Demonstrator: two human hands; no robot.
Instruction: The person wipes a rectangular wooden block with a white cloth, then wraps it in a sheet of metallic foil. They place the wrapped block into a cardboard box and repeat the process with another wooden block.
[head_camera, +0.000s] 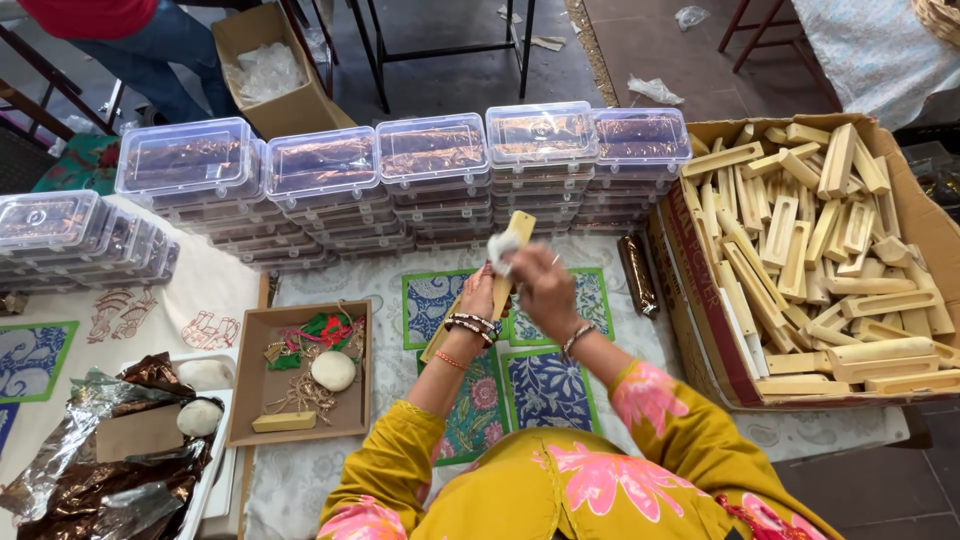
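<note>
My left hand (478, 296) grips a long pale wooden piece (514, 238) that stands tilted above the table. My right hand (541, 283) presses a small white cloth (501, 248) against the upper part of that piece. Both wrists carry bangles, and my sleeves are mustard yellow with pink flowers. Below the hands lies a printed cloth with blue and green floral squares (547, 388).
Stacks of clear plastic lidded boxes (430, 152) run along the far side. A large cardboard box (905, 206) full of similar wooden pieces sits at right. A shallow brown tray (245, 380) with threads and a white ball lies at left, by crumpled brown foil (95, 480). A person stands at top left.
</note>
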